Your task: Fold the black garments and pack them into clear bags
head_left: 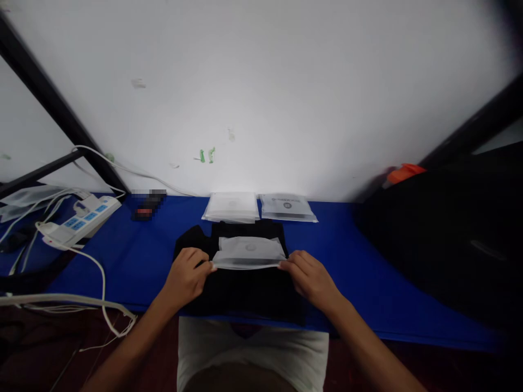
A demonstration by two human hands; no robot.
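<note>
A frosted white plastic bag (250,249) with a round mark lies over a folded black cloth (249,294) at the table's front edge. My left hand (190,277) pinches the bag's near left corner between thumb and fingers. At the near right corner, my right hand (312,280) pinches the same edge. The edge is held straight between both hands. Just beyond the cloth, by the wall, lie a whitish frosted packet (231,208) and a greyer one (287,208) with dark print.
The table has a blue cover (339,239). On the left are a white power strip (79,220), loose white cables (102,277) and a partly blurred dark object (149,206). A large black heap (445,234) with an orange piece (406,173) fills the right. A white wall (278,98) stands behind.
</note>
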